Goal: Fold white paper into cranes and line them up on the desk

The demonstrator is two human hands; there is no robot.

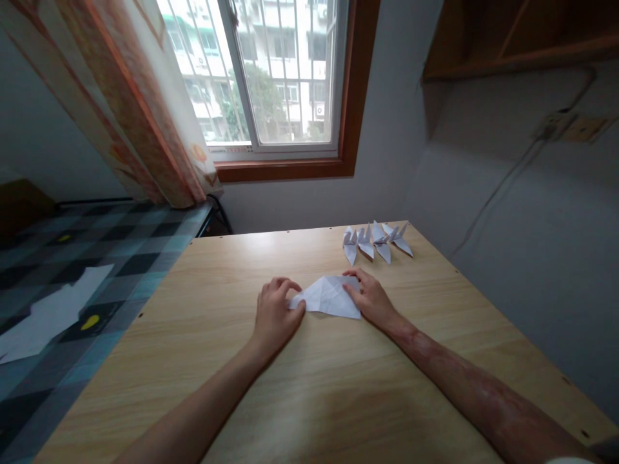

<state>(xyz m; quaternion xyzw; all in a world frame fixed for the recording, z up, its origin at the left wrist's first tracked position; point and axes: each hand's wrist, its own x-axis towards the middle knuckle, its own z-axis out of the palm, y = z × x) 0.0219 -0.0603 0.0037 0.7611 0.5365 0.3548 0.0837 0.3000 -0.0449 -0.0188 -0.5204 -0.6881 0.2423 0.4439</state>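
A creased sheet of white folded paper (331, 296) lies low over the middle of the wooden table, spanning the gap between my hands. My left hand (276, 308) pinches its narrow left end, thumb in front and fingers behind. At the wider right end, my right hand (372, 298) grips the edge between thumb and fingers. Fold lines run across the paper's middle, which rises to a low peak. Just beyond my right hand, several folded paper cranes (377, 243) stand in a row near the table's far right corner.
The wooden table (217, 374) reaches to the wall under the window (290, 77). On the left, white paper sheets (58, 312) lie on a checkered bed (29, 399). A cable (498, 187) hangs from the wall socket at right, below a wooden shelf (522, 61).
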